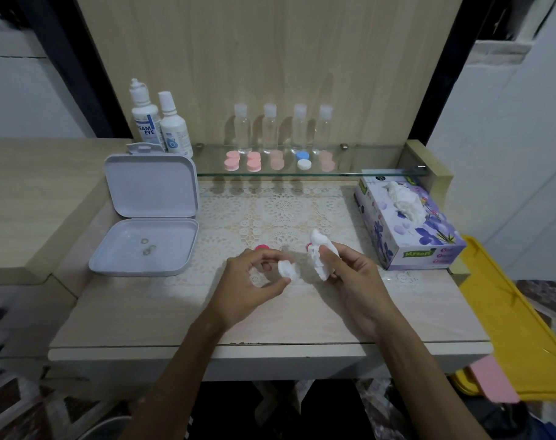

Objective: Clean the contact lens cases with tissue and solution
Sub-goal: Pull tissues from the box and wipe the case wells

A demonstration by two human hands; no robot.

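My left hand (254,277) pinches a white contact lens case (287,270) between thumb and fingers, just above the lace mat. My right hand (349,274) grips a crumpled white tissue (319,257), a hand's width to the right of the case and apart from it. A pink cap (261,248) lies on the mat behind my left hand, and another pink cap (309,247) peeks out behind the tissue. Two solution bottles (157,125) stand at the back left.
An open grey box (149,217) with loose lenses in its tray sits at the left. A purple tissue box (406,225) stands at the right. On the glass shelf (365,173) are several clear bottles (284,128) and several capped lens cases (254,161). A yellow bin (508,312) is off the table's right.
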